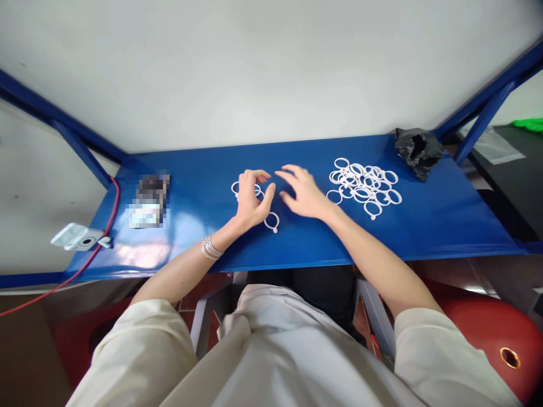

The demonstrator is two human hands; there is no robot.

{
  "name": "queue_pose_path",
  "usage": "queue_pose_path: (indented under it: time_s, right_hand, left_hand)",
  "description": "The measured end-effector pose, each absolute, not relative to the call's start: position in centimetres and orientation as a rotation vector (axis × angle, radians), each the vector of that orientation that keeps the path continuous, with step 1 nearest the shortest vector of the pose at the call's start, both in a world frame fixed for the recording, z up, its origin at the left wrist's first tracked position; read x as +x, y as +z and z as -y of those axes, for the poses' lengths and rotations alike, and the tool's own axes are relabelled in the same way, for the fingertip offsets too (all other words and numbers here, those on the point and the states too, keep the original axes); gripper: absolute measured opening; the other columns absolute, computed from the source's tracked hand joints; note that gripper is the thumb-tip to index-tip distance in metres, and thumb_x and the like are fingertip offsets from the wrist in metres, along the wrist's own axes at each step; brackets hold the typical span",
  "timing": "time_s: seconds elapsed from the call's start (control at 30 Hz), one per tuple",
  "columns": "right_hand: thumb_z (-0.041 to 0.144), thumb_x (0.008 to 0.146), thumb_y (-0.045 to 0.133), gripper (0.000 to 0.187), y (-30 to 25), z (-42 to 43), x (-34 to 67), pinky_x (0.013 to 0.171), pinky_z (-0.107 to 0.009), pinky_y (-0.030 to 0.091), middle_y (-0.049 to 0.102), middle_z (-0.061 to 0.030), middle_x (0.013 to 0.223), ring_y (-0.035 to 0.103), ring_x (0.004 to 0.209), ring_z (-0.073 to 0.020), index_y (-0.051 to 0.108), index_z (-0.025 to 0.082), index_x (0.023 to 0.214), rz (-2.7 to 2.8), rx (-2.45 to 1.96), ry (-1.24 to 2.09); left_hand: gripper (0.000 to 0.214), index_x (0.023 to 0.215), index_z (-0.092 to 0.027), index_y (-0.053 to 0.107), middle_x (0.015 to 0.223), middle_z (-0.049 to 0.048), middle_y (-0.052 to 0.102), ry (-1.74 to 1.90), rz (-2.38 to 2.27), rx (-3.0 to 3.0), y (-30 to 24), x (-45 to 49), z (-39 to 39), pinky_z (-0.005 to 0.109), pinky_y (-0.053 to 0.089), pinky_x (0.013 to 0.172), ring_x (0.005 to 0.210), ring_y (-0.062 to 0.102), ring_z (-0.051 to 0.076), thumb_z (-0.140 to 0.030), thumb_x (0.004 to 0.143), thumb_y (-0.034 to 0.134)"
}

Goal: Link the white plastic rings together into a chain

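Your blue bench (pixel 428 226) carries a heap of about twenty white plastic rings (pixel 365 186). Left of the heap, your right grip (pixel 303 192) spreads wide and empty. Further left, your left grip (pixel 252 198) curls narrow over two rings (pixel 234 187), though you cannot tell if it holds them, with a third ring (pixel 272 222) just beside it.

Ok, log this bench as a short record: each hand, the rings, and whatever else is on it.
left hand: curled over a few white plastic rings, grip unclear
left wrist: silver bangles
right hand: open, fingers spread, holding nothing
loose ring: by the left hand
ring heap: right of the right hand
surface: blue table
also there: crumpled black bag, red cable
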State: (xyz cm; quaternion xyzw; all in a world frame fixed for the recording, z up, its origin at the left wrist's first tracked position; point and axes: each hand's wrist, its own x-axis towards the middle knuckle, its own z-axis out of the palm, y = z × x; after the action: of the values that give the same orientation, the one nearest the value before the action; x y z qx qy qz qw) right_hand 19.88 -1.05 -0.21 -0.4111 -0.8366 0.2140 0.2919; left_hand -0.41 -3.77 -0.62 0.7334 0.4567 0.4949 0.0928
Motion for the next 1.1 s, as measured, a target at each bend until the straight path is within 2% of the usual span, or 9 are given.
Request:
queue_pose_path:
  time_s: [0.17, 0.27, 0.4, 0.53, 0.67, 0.8, 0.9, 1.0, 1.1]
  right_hand:
    - [0.032, 0.096, 0.069, 0.031, -0.2, -3.4, 27.6, 0.113, -0.078, 0.036, 0.062, -0.0279, 0.134, 0.053, 0.134, -0.0499, 0.073, 0.01, 0.118, 1.86, -1.763, 0.182]
    - [0.033, 0.093, 0.074, 0.024, -0.9, -5.4, 30.5, 0.109, -0.077, 0.04, 0.067, -0.0269, 0.12, 0.056, 0.127, -0.0484, 0.075, 0.01, 0.101, 1.751, -1.938, 0.166]
    - [0.027, 0.092, 0.073, 0.017, -1.2, -6.2, 31.1, 0.107, -0.073, 0.044, 0.071, -0.0237, 0.106, 0.061, 0.119, -0.046, 0.073, 0.014, 0.082, 1.744, -1.976, 0.254]
    - [0.024, 0.094, 0.07, 0.015, 0.1, -5.5, 29.6, 0.108, -0.064, 0.048, 0.073, -0.0204, 0.106, 0.066, 0.111, -0.0384, 0.072, 0.016, 0.081, 1.678, -1.823, 0.286]
    - [0.035, 0.095, 0.073, 0.019, 1.6, -2.9, 25.7, 0.081, -0.039, 0.059, 0.073, -0.0083, 0.086, 0.067, 0.08, -0.0216, 0.071, 0.019, 0.085, 1.511, -1.339, 0.854]
    - [0.04, 0.089, 0.08, 0.025, 2.4, 0.2, 21.2, 0.062, -0.026, 0.051, 0.068, -0.0035, 0.072, 0.063, 0.067, -0.015, 0.071, 0.018, 0.086, 1.256, -0.927, 1.597]
    - [0.035, 0.084, 0.086, 0.024, 2.7, 1.4, 19.8, 0.055, -0.022, 0.04, 0.06, 0.0008, 0.065, 0.05, 0.059, -0.0099, 0.071, 0.016, 0.081, 1.161, -0.842, 1.823]
    - [0.029, 0.089, 0.08, 0.022, 2.8, 1.7, 19.8, 0.053, -0.022, 0.037, 0.05, 0.0036, 0.061, 0.041, 0.055, -0.0091, 0.068, 0.016, 0.076, 1.066, -0.828, 1.955]
    - [0.023, 0.096, 0.067, 0.025, 2.8, 1.9, 19.8, 0.05, -0.022, 0.036, 0.05, 0.0018, 0.065, 0.037, 0.053, -0.0091, 0.061, 0.017, 0.072, 0.966, -0.815, 2.144]
  left_hand:
    - [0.065, 0.125, -0.022, 0.067, 0.116, 0.0113, 0.067, 0.994, -1.082, 2.544, -0.6, -0.1, 4.3, 0.048, 0.045, 0.101, 0.106, 0.059, 0.03, -0.071, 0.085, 0.081]
    - [0.08, 0.137, -0.023, 0.066, 0.13, 0.0172, 0.062, 0.728, -1.145, 2.641, -0.9, -0.3, 4.3, 0.053, 0.043, 0.104, 0.118, 0.054, 0.037, -0.076, 0.079, 0.083]
    - [0.067, 0.142, -0.022, 0.065, 0.134, 0.0205, 0.06, 0.644, -1.323, 2.673, -1.6, -1.1, 3.3, 0.054, 0.042, 0.104, 0.123, 0.052, 0.04, -0.06, 0.089, 0.081]
    - [0.044, 0.134, -0.022, 0.067, 0.127, 0.0182, 0.063, 0.813, -1.518, 2.628, -1.7, -1.6, 2.3, 0.052, 0.044, 0.102, 0.117, 0.056, 0.036, -0.046, 0.098, 0.074]
    - [0.04, 0.133, -0.021, 0.065, 0.123, 0.0154, 0.064, 1.05, -1.44, 2.544, -1.2, -1.3, 2.6, 0.05, 0.049, 0.101, 0.114, 0.06, 0.033, -0.042, 0.099, 0.074]
    - [0.035, 0.129, -0.021, 0.064, 0.122, 0.0126, 0.066, 1.239, -1.154, 2.521, -0.6, -0.7, 3.2, 0.044, 0.055, 0.099, 0.115, 0.065, 0.027, -0.036, 0.099, 0.075]
    - [0.022, 0.116, -0.021, 0.066, 0.11, 0.009, 0.071, 1.266, -1.009, 2.459, -0.6, -0.4, 3.4, 0.035, 0.055, 0.085, 0.097, 0.069, 0.021, -0.032, 0.099, 0.075]
    - [0.014, 0.104, -0.021, 0.066, 0.086, 0.0024, 0.069, 1.234, -0.938, 2.36, -0.6, -0.2, 3.7, 0.028, 0.047, 0.068, 0.068, 0.058, 0.013, -0.033, 0.1, 0.073]
    - [0.02, 0.094, -0.02, 0.066, 0.079, 0.0027, 0.067, 1.194, -0.895, 2.318, -0.1, -0.2, 4.1, 0.029, 0.043, 0.065, 0.063, 0.052, 0.013, -0.039, 0.098, 0.073]
